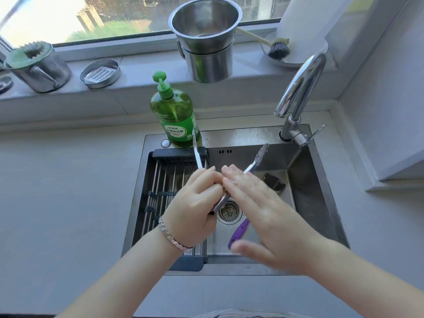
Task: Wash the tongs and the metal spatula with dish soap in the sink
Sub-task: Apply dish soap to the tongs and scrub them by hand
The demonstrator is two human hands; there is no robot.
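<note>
Tongs steel, splayed, left hand gripping

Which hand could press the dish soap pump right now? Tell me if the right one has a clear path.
Probably yes. The right hand is open and flat over the sink, holding nothing, and only the spread tongs stand between it and the dish soap. The left hand is gripping those.

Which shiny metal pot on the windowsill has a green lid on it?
The metal container at the far left of the windowsill, with a handle. The tall stacked buckets in the middle are open on top, and the small round tin holds a grater.
</note>
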